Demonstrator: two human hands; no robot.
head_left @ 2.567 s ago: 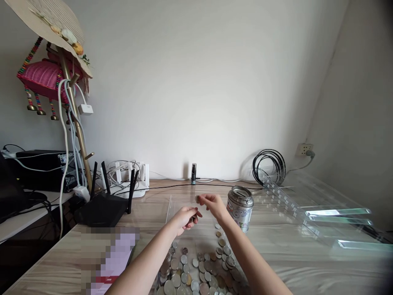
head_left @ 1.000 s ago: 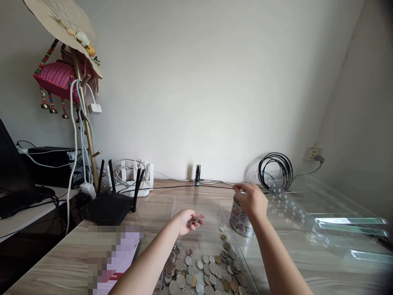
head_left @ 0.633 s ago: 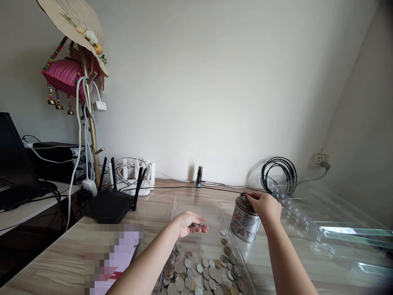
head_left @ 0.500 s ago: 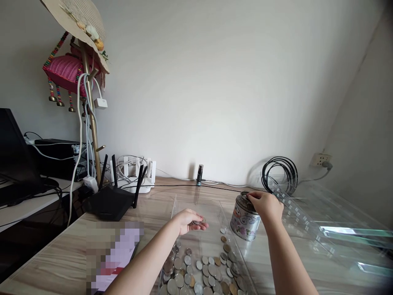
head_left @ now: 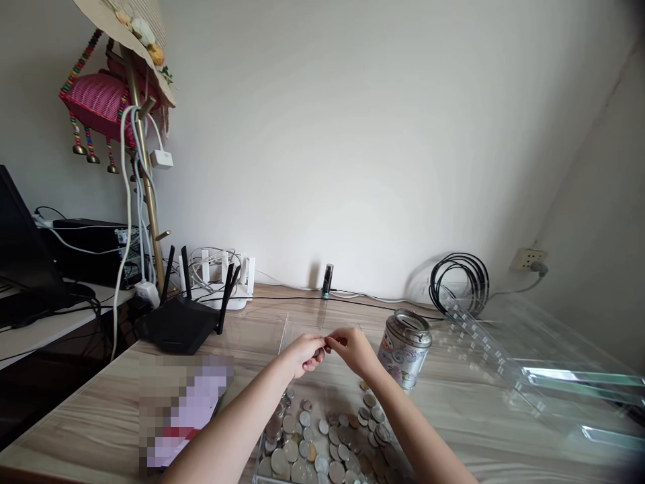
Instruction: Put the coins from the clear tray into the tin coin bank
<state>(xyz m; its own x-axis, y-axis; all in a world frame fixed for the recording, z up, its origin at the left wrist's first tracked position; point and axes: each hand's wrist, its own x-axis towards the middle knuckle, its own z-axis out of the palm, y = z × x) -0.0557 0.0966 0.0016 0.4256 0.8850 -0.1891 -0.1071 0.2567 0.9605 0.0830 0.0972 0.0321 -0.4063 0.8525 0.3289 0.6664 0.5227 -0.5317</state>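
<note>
Centrally, my part-curled left hand (head_left: 304,354) meets my bunched right hand (head_left: 353,347) (any grip hidden); upright tin (head_left: 406,351), right of centre, nearer the latter.

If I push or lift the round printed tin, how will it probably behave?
The tin likely feels stiff: it looks like shiny metal. Standing upright, it would probably slide on the smooth-looking table under a low push, but might tip from a high one, being taller than wide. The lid hides the inside, so its weight is uncertain.
</note>
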